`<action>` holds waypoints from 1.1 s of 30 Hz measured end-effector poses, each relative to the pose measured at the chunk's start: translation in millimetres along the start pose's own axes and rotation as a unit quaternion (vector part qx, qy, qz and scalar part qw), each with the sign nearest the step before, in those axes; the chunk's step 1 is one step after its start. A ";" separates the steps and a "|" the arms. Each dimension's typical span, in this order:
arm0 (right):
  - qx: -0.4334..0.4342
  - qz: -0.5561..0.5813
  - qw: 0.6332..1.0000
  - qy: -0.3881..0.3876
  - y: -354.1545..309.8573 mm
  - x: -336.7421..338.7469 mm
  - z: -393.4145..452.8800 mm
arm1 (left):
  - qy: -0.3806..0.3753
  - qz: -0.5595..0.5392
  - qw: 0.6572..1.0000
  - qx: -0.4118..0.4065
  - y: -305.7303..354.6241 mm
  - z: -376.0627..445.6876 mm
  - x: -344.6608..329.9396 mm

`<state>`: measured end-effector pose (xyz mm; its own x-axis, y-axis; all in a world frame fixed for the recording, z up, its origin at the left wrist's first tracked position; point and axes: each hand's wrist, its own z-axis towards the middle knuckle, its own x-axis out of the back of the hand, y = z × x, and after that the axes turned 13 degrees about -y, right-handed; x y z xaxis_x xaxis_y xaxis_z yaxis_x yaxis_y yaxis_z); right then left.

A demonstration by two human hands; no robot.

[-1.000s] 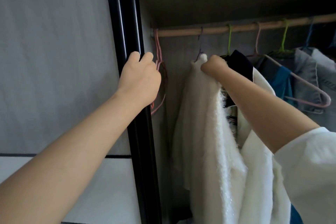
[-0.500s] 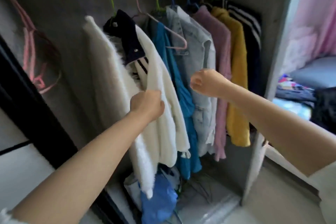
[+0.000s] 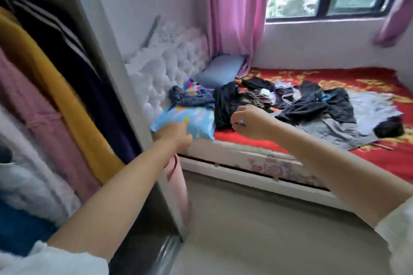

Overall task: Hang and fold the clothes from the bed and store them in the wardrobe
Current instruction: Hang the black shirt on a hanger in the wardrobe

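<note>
Both arms reach out toward the bed with the red and gold patterned cover (image 3: 335,82), and a heap of clothes lies there unsorted. The left hand (image 3: 173,135) stretches low beside the grey edge panel of the wardrobe (image 3: 125,87); its fingers point away from the camera, so whether they are curled or spread cannot be told. A pink strip hangs down just under that wrist, too blurred to name. The right hand (image 3: 248,120) hovers above the near edge of the bed with fingers curled in, and a small blue speck shows at the fingertips, too small to make out.

On the bed: a light blue pillow printed with yellow and pink shapes (image 3: 190,120) sits at the near corner, a dark blue knitted garment (image 3: 190,97) bunched just behind it, a black garment (image 3: 225,105) beside that, then a spread of dark tops (image 3: 317,105) over pale grey cloth (image 3: 366,107). A plain grey-blue pillow (image 3: 220,70) leans against the white tufted headboard (image 3: 169,62).

In the wardrobe on the left hang a mustard yellow sweater (image 3: 44,78), a pink knitted top (image 3: 24,96) and a dark navy garment with white stripes (image 3: 64,35), pressed side by side. Purple-pink curtains (image 3: 234,6) frame the window.
</note>
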<state>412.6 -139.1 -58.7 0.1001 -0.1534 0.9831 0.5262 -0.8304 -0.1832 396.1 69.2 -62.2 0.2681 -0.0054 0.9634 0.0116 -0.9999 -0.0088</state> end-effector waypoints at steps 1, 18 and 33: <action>-0.020 0.015 1.000 -0.005 24.7 -1.3 -8.5 | -0.007 0.006 1.000 -0.016 19.3 17.2 -2.9; -0.308 0.199 0.929 -0.059 357.6 -64.9 -24.0 | -0.156 0.067 0.973 -0.154 266.2 308.7 -26.8; -0.415 0.244 0.865 -0.141 584.0 -69.2 33.7 | -0.227 0.087 0.950 -0.198 426.6 509.2 -35.5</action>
<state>741.4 -595.3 -233.8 0.4030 -0.5547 0.7279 -0.4124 -0.8201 -0.3966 882.1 -350.3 -236.6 0.6214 -0.2543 0.7411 -0.4098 -0.9116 0.0309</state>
